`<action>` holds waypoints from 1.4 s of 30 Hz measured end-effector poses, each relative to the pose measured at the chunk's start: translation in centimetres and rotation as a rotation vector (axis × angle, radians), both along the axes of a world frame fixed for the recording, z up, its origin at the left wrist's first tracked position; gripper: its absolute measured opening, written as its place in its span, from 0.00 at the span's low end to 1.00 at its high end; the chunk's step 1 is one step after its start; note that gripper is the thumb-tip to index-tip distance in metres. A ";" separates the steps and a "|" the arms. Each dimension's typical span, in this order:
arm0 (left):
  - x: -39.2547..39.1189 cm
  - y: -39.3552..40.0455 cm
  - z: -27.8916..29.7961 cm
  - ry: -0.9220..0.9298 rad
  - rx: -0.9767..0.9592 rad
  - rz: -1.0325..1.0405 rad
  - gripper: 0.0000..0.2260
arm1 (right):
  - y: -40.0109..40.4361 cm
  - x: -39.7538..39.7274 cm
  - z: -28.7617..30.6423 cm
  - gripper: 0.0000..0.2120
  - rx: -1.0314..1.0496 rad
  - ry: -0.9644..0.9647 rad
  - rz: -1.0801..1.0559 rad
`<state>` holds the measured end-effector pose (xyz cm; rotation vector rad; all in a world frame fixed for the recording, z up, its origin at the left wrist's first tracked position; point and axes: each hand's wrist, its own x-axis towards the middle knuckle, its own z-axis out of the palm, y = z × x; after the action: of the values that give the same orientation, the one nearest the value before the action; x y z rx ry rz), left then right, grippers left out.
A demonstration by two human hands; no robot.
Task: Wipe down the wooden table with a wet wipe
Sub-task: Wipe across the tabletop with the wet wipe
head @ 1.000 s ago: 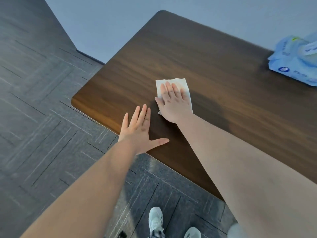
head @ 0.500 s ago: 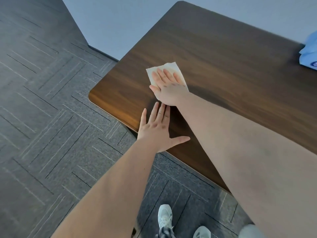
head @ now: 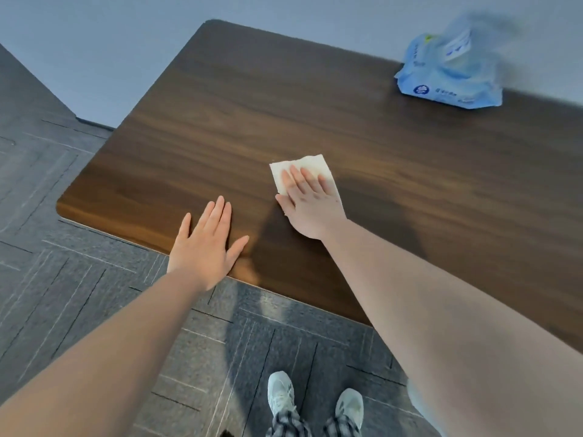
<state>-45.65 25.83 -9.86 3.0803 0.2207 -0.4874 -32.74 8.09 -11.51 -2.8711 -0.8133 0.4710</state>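
The dark wooden table (head: 284, 105) fills the middle of the head view. A white wet wipe (head: 310, 164) lies flat on it near the front edge. My right hand (head: 309, 203) presses flat on the wipe, fingers spread, covering its near half. My left hand (head: 206, 244) rests palm down on the bare table at the front edge, to the left of the wipe, holding nothing.
A blue pack of wet wipes (head: 451, 77) sits at the table's far right, by the grey wall (head: 94, 42). Grey patterned carpet (head: 63, 279) lies to the left and in front. My two white shoes (head: 315, 402) stand below the table's front edge.
The view has swung right, so the blue pack is back in sight. My right hand has slid the wipe rightward, away from the table's left end. My left hand stays flat at the front edge.
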 end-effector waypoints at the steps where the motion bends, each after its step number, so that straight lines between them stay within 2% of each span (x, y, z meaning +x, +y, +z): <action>1: 0.2 -0.8 0.3 -0.002 0.012 -0.008 0.34 | -1.9 -0.3 0.0 0.27 0.001 -0.001 -0.040; 6: 2.8 -7.7 1.4 -0.005 -0.010 -0.136 0.34 | -13.1 -1.3 0.2 0.27 -0.014 0.046 -0.254; 15: 6.2 -26.5 1.7 0.042 -0.175 -0.500 0.38 | -35.7 -5.7 0.7 0.28 -0.062 0.055 -0.678; 20: 6.2 -35.0 1.4 0.073 -0.178 -0.660 0.41 | -46.2 -8.4 0.4 0.28 -0.080 0.078 -0.874; 25: 6.5 -41.0 0.6 0.141 -0.146 -0.719 0.41 | -54.4 -10.7 0.4 0.28 -0.088 0.088 -1.008; 32: 6.3 -42.1 0.0 0.161 -0.062 -0.693 0.41 | -59.2 -11.8 0.2 0.29 -0.112 0.079 -1.058; 37: 6.3 -42.1 0.1 0.163 -0.062 -0.682 0.41 | -58.4 -12.0 0.4 0.28 -0.113 0.071 -1.053; 42: 5.9 -41.7 0.1 0.114 -0.140 -0.657 0.42 | -54.9 -12.2 0.5 0.29 -0.119 0.093 -0.972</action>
<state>-39.79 -15.83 -9.77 2.9211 -0.8092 -0.6495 -44.94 -46.82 -11.03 -2.8595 0.6489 0.4971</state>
